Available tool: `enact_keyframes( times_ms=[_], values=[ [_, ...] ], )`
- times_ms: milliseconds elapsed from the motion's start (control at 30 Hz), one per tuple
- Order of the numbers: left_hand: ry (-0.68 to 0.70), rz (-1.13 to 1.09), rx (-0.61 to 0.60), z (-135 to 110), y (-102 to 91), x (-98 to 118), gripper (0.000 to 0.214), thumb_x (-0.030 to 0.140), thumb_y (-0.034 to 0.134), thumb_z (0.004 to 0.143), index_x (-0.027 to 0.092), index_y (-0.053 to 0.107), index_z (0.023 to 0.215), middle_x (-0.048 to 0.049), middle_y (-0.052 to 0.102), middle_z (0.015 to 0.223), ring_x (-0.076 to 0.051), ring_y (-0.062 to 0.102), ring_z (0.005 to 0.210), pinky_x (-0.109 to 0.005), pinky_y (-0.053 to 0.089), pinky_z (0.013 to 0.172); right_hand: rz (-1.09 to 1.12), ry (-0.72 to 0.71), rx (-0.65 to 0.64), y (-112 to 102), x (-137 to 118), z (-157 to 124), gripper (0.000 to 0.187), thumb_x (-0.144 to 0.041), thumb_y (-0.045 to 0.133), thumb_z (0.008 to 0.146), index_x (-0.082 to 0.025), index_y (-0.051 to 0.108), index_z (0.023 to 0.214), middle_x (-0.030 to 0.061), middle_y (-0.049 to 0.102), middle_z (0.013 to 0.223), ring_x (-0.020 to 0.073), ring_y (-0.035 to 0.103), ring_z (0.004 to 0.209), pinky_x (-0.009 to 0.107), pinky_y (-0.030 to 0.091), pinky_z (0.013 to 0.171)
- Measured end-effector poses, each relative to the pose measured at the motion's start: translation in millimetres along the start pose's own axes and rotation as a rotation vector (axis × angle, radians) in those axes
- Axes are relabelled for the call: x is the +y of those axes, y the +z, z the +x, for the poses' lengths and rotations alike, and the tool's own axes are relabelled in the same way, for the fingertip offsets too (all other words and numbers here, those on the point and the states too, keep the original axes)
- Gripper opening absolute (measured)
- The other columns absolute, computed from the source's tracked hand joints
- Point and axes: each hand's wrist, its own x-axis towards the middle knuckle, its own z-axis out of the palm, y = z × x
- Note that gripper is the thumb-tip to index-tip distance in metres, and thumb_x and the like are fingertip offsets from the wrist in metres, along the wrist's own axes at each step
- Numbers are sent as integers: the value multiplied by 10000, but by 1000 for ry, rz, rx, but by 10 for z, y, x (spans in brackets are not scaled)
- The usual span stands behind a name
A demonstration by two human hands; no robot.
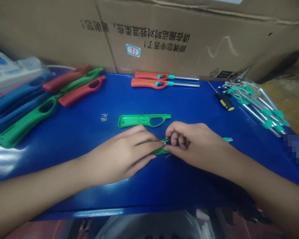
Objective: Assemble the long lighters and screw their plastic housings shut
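Note:
On the blue table, my left hand (132, 151) rests over a green lighter shell half (160, 151), fingers closed along it and holding it down. My right hand (189, 139) is at the shell's right end, thumb and fingertips pinched together beside a small white wire (164, 143). What sits in that pinch is too small to make out. Just beyond my hands lies another green shell half (129, 120), inner side up. A teal piece with a clear tip (228, 139) pokes out behind my right hand; the rest of it is hidden.
Small screws (104, 117) lie left of centre. Two orange-red lighters (149, 83) lie near a cardboard box (149, 36). At right are a screwdriver (223, 100) and a pile of metal tubes with teal parts (261, 106). Red, green and blue shells (27, 122) are heaped at left.

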Motion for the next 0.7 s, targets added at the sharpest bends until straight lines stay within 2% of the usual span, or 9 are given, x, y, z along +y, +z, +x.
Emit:
enact_keyframes(
  times_ms=[100, 267, 400, 567, 700],
  values=[
    [-15, -11, -1, -9, 2, -12, 314, 176, 583, 1019, 123, 630, 1324, -108, 697, 1208, -239, 611, 1119, -394, 527, 995, -18, -89, -8, -23, 11, -15, 49, -153, 707, 862, -195, 681, 861, -55, 623, 720, 78, 519, 599, 236, 362, 602],
    [-5, -8, 3, -15, 20, -26, 321, 165, 586, 1012, 143, 642, 1328, -112, 690, 1208, -249, 611, 1142, -408, 528, 1013, -113, -197, -8, -14, 27, -55, 172, -154, 608, 953, -179, 718, 823, -10, 598, 779, 97, 536, 656, 260, 340, 610],
    [-15, -29, -2, 7, 21, -21, 314, 156, 576, 1011, 142, 658, 1313, -134, 670, 1188, -253, 608, 1130, -403, 537, 985, -295, -228, -28, 33, -27, -104, 210, -184, 551, 1002, -181, 669, 828, 1, 589, 789, 128, 547, 673, 297, 302, 600],
    [-28, -37, -26, 30, -12, 7, 307, 157, 558, 1017, 130, 667, 1302, -147, 641, 1166, -252, 590, 1099, -395, 538, 966, -526, -301, -87, 7, -123, -167, 180, -125, 559, 971, -188, 650, 830, 17, 578, 772, 154, 478, 618, 339, 222, 560],
    [-44, -1, -67, 35, -17, 23, 322, 170, 533, 1030, 140, 658, 1325, -156, 621, 1188, -265, 580, 1111, -411, 538, 964, -444, -236, -75, -21, -116, -159, 190, -135, 569, 959, -199, 624, 788, 0, 574, 761, 143, 483, 628, 330, 227, 560]
  ],
)
